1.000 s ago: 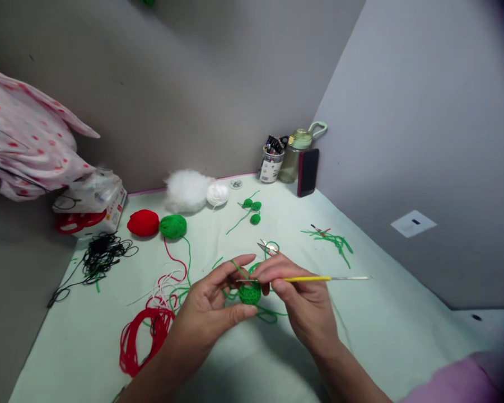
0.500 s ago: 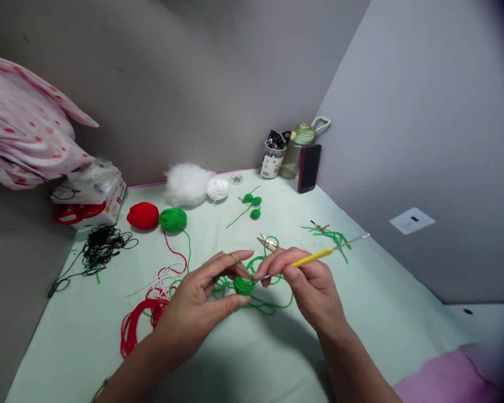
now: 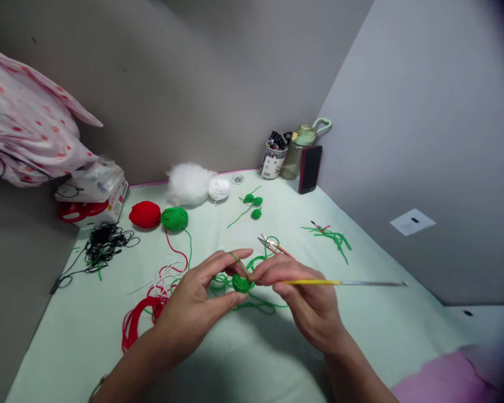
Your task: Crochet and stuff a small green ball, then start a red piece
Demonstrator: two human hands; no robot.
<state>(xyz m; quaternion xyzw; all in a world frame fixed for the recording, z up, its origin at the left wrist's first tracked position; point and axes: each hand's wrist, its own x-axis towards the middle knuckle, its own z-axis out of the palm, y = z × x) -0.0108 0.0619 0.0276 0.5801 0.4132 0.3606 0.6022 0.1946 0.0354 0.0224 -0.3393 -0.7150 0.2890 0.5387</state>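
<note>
Green cotton-like yarn, worked into a small, rounded crocheted piece [image 3: 241, 283], is taken as the centre of the dial, twelve pointing away from the person. The left hand [image 3: 199, 302], at its nine o'clock, pinches it between thumb and fingers, a thin green strand [image 3: 237, 261] running taut off the raised index finger. The right hand [image 3: 308, 299], at three, grips a slim yellow-handled metal crochet hook [image 3: 311, 283]; its working tip, at the piece's edge, cannot be made out among the fingertips. For a sound stitch, in this inspector's judgement, the pinch should stay close to the worked edge, strand tension even, and the hook be turned slightly downward so the loop clears without splitting the ply. Loose red yarn loops [image 3: 130, 327] lie at eight; steel scissors with orange-red handles [image 3: 282, 250] between one and two; green yarn clippings [image 3: 336, 238] at two. Farther out: an oval green yarn ball [image 3: 175, 219] between ten and eleven, small green crocheted balls [image 3: 256, 214] at twelve, fluffy white fibre stuffing [image 3: 189, 183] at eleven.
</note>
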